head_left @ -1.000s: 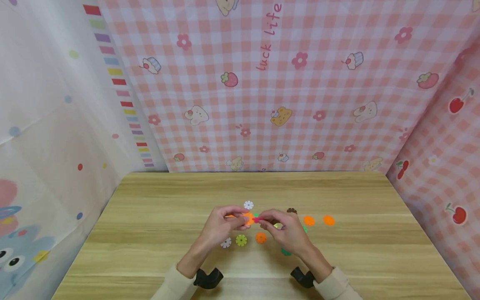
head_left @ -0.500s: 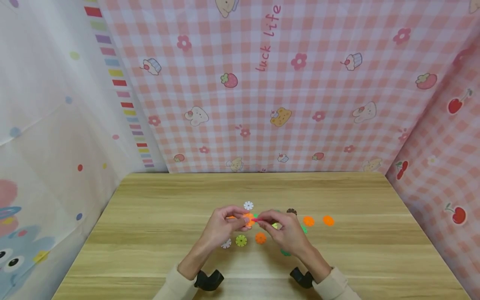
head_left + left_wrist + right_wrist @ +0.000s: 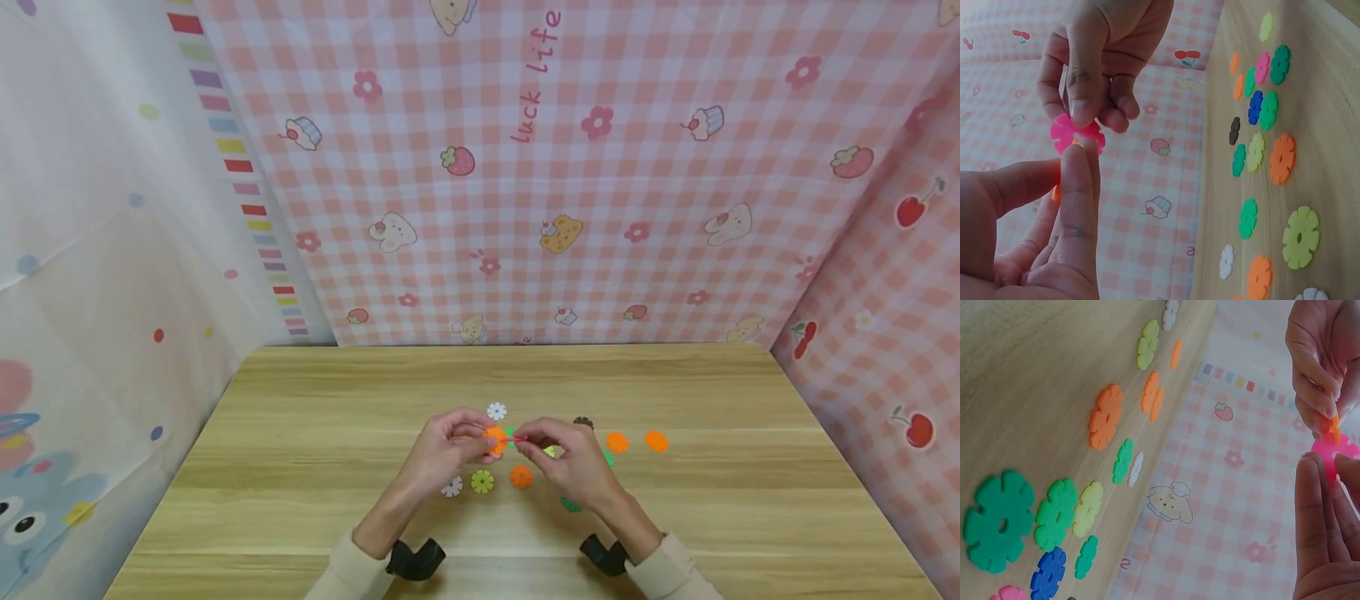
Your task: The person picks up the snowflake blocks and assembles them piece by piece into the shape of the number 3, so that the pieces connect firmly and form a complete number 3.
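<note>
Over there I can see the left hand [image 3: 442, 450] pinching an orange disc [image 3: 496, 434], while the right hand [image 3: 576, 462], just opposite, pinches a pink disc [image 3: 1060, 133], the two edges seeming to meet crosswise between the grips. If they're lined up crooked, I'd reckon a hard push could twist one free, dropping it onto the table [image 3: 315, 433] beneath those hands.

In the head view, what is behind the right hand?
Behind the right hand, a brown disc, a yellow disc and green discs partly show. A blue disc and others are covered; wrist views show them.
</note>
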Tool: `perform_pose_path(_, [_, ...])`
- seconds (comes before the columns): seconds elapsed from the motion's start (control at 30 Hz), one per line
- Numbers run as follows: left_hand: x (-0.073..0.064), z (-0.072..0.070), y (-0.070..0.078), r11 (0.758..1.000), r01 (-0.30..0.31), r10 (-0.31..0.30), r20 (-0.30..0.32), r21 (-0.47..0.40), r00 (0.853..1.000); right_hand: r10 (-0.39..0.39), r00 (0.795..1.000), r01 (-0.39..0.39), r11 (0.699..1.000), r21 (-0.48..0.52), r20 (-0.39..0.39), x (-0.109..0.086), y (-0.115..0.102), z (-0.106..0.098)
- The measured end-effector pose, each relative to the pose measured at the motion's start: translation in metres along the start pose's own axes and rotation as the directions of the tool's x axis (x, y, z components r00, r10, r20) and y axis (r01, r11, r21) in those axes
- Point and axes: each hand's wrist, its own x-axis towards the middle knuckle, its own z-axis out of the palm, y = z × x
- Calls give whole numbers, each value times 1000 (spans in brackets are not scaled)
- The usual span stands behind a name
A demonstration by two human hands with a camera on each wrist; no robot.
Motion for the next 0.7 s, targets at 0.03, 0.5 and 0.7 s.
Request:
perform_pose_path(0.03, [0,-1,0,1000,0,0,4,0,1000,6,1000,-6,1000,4,-1,0,0,0])
perform_pose_path(0.5, [-3,-15,-1,998,60,-60,15,-13,998,349,928,-361,928,91,127,-3,14,-10])
perform_pose_path(0.7, [-5,-23,-7,995,93,-95,41,37,995,425,860,-472,873,122,284,-7,32,-14])
